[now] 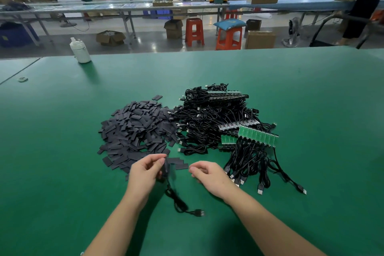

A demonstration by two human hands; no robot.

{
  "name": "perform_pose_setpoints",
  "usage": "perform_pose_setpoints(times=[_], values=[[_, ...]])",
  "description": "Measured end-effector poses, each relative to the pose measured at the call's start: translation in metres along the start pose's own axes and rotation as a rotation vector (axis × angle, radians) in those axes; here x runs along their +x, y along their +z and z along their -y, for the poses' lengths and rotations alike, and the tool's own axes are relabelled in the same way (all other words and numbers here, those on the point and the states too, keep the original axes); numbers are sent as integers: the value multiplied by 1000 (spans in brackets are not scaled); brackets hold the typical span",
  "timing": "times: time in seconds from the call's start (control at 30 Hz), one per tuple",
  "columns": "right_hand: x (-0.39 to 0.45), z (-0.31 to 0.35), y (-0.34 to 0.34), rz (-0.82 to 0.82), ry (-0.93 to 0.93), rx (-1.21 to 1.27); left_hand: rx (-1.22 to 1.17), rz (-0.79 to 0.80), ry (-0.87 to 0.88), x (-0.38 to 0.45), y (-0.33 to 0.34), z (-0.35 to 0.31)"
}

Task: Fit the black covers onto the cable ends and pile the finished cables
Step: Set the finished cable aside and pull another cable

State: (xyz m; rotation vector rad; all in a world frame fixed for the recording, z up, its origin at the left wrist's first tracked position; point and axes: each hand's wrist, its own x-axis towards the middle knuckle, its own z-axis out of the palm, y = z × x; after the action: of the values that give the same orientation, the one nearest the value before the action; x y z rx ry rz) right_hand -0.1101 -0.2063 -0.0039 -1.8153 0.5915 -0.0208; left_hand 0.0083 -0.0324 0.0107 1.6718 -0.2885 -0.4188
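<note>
My left hand [145, 172] pinches the black-covered end of a cable [176, 201] just above the green table; the cable hangs down and its USB plug lies near me. My right hand [207, 174] hovers a short way to the right, fingers loosely curled, holding nothing. A heap of flat black covers [135, 129] lies beyond my left hand. To its right sits a tangled pile of black cables [209, 118], and a row of green circuit boards [257, 136] with cables attached lies beyond my right hand.
A white bottle [80, 50] stands at the table's far left edge. A small ring-shaped object [22, 79] lies on the far left of the green table [311, 100]. Beyond are red stools, cardboard boxes, long benches and a person at the far right.
</note>
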Motion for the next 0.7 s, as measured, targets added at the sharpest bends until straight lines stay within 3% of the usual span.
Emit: perform_pose_setpoints(times=[0.1,0.23,0.33,0.5,0.6,0.7], values=[[4,-13,-5,-177,-89,-251,199,18,-51,15,-42,-2],[8,-32,6,-271,-196,-432,627,0,-92,45,-106,-3],[8,-41,20,-344,-272,-587,868,-103,-157,74,-148,0],[9,-44,28,-356,-304,-768,916,-393,-163,109,-182,4],[9,-44,30,-363,-311,-821,994,-412,-184,118,-177,4],[7,-44,32,-385,-316,-869,1021,-366,-71,121,-146,0]])
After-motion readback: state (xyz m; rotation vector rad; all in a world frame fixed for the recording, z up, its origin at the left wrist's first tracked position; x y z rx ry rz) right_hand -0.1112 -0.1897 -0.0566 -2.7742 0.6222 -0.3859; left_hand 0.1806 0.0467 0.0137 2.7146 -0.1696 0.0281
